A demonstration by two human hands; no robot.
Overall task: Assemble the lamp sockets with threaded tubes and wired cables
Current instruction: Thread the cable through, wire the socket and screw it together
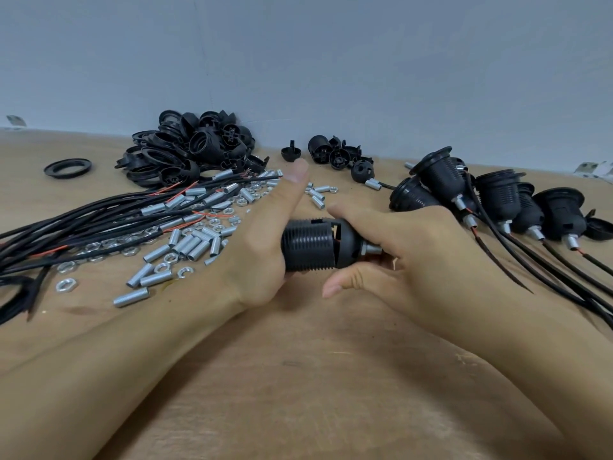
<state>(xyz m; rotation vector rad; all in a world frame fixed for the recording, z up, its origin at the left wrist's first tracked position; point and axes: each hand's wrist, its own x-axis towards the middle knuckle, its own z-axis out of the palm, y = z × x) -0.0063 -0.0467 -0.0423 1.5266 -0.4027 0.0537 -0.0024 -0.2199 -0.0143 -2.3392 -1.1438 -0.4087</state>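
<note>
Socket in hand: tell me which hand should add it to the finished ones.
Right. The right hand already grips the socket's tube end, and the finished sockets lie just beyond it; the left hand is farther away.

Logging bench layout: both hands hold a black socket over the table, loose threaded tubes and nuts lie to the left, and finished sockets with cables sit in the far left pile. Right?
Not quite. In the head view the finished sockets with cables sit at the right; the far left pile holds loose black parts. Both the left hand and right hand do hold the black socket.
</note>
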